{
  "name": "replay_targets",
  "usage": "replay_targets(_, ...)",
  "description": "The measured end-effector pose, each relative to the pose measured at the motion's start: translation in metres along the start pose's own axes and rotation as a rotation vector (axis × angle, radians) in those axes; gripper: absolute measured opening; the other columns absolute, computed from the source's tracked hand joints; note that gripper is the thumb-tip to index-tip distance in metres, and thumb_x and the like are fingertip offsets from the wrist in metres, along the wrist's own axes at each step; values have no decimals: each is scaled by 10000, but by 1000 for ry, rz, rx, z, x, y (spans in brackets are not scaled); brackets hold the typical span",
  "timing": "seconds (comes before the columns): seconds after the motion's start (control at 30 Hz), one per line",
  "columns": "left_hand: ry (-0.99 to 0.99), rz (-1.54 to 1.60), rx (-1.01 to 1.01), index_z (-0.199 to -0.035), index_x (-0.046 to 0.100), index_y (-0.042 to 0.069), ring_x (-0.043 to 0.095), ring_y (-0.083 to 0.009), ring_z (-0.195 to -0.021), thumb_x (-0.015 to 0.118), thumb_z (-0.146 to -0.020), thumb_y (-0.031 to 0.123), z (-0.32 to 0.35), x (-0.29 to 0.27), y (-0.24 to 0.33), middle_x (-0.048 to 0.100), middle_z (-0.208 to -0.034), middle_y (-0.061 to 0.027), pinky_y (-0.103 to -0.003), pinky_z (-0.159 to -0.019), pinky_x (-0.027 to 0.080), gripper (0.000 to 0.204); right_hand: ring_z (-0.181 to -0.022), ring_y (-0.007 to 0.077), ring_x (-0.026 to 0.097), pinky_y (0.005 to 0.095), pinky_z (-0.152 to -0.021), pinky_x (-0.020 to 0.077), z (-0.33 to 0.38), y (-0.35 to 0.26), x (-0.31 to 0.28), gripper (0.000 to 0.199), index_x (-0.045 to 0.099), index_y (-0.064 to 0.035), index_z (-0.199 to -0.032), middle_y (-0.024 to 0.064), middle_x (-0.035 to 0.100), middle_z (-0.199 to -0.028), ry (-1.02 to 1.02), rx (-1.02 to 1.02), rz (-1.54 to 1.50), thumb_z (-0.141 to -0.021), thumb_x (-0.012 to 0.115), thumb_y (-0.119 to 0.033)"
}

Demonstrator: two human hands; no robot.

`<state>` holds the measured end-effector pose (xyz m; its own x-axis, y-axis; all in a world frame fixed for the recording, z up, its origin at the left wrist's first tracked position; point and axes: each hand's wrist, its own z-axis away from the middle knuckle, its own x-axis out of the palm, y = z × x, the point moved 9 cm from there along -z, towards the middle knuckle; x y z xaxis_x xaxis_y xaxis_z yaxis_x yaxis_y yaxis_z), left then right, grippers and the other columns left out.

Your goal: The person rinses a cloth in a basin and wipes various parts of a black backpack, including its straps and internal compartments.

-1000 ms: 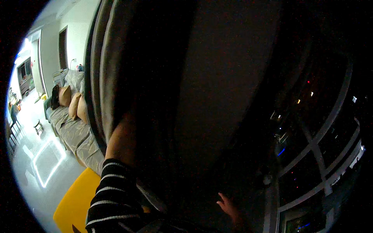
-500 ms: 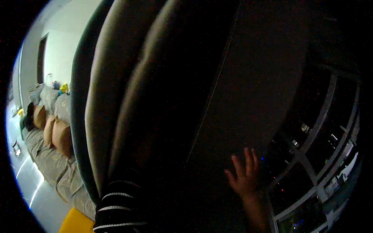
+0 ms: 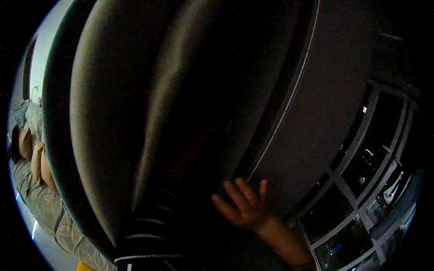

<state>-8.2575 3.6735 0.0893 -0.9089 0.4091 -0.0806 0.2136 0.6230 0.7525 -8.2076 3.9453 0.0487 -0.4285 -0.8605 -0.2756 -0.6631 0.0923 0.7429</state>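
curtain (image 3: 165, 99) in hanging folds | window (image 3: 358, 205) uncovered rightward of it | right hand (image 3: 244, 207) near it, grip spread | left hand in dark, grip can't be told

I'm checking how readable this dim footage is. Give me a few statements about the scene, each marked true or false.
1. The bare right hand has its fingers spread. True.
2. The black sleeve with white stripes is on the right forearm. False: it is on the left.
3. Tall folds of pale-edged dark fabric hang between the patterned grey-beige sofa and the grey-framed window. True.
4. The plump tan cushions lie on the floor. False: they are on the sofa.
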Motion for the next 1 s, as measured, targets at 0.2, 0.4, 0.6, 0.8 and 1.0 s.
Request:
replay_targets(0.2, 4, -12, 6, -1188, 526, 17, 536, -216, -1040, 567, -900, 298, -5, 21, -3, 572, -1098, -96, -359, -916, 427, 405, -1232, 266, 443, 655, -1048, 172, 25, 14, -6, 339, 552, -278, -1248, 74, 494, -1335, -69, 29, -135, -915, 500, -319)
replay_targets(0.4, -22, -29, 63, -1191, 522, 16, 532, -217, -1044, 569, -899, 283, -16, 32, -13, 566, -1101, -95, -361, -920, 425, 399, -1276, 264, 443, 643, -1060, 156, 8, 13, -5, 378, 527, -176, -1273, 108, 485, -1360, 35, 76, -147, -909, 446, -237)
replay_targets(0.6, -73, -58, 79, -1194, 518, 16, 528, -218, -1049, 570, -897, 269, -12, 84, -31, 561, -1104, -94, -363, -924, 423, 393, -1269, 302, 448, 647, -1059, 131, 22, 19, -15, 353, 522, -88, -1216, 185, 472, -1347, 142, 88, -216, -892, 419, -183)
replay_targets(0.8, -141, -22, 85, -1197, 514, 16, 525, -219, -1054, 571, -896, 254, 22, 129, -36, 556, -1107, -93, -365, -929, 420, 388, -1242, 354, 463, 678, -1021, 192, 43, 11, -26, 326, 533, -52, -1156, 241, 466, -1324, 128, 78, -257, -892, 431, -212)
replay_targets(1.0, -223, -25, 84, -1199, 509, 15, 521, -220, -1058, 572, -894, 239, 64, 180, -34, 551, -1110, -92, -367, -933, 418, 383, -1213, 425, 457, 737, -1006, 152, 79, 17, -51, 339, 517, -7, -1148, 306, 442, -1300, 124, 86, -275, -879, 450, -202)
